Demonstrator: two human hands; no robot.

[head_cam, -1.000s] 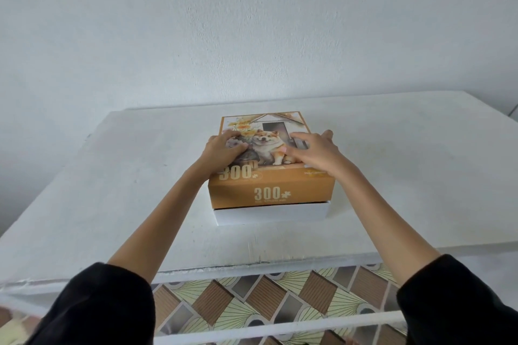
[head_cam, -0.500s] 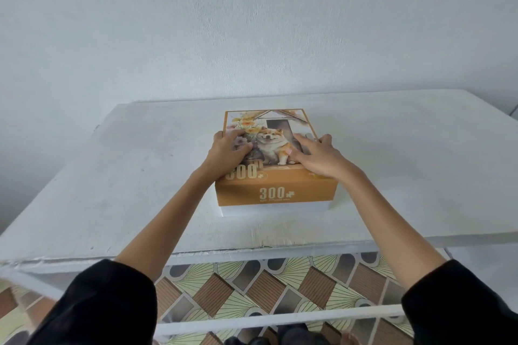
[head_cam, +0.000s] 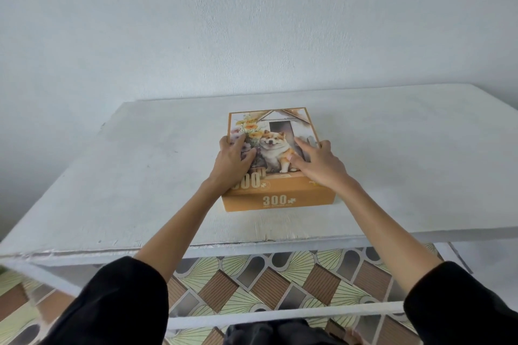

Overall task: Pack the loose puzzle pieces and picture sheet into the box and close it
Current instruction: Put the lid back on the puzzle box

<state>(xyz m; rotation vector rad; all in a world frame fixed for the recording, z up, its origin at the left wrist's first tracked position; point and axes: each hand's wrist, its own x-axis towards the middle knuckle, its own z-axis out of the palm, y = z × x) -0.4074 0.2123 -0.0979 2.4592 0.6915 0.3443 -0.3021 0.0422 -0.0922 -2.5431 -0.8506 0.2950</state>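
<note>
Box point(head_cam: 280, 200) sits under both your palms on the white table point(head_cam: 140, 176), its orange lid point(head_cam: 276, 123) down to the tabletop. Your left hand point(head_cam: 232, 164) presses flat on the lid's left side, fingers straight and reaching the edge. Your right hand point(head_cam: 319, 166) presses beside it on the right side, fingers spread wide, gripping nothing.

The box point(head_cam: 308, 199) bore a white "300" with a small puzzle-piece sign on its orange front wall, nearer the person than any fingertip. A finer line beneath it was too small to read. On the lid point(head_cam: 280, 124), a second "300" sat behind the left hand point(head_cam: 231, 165) fingers, its first digit partly covered by the palm.
</note>
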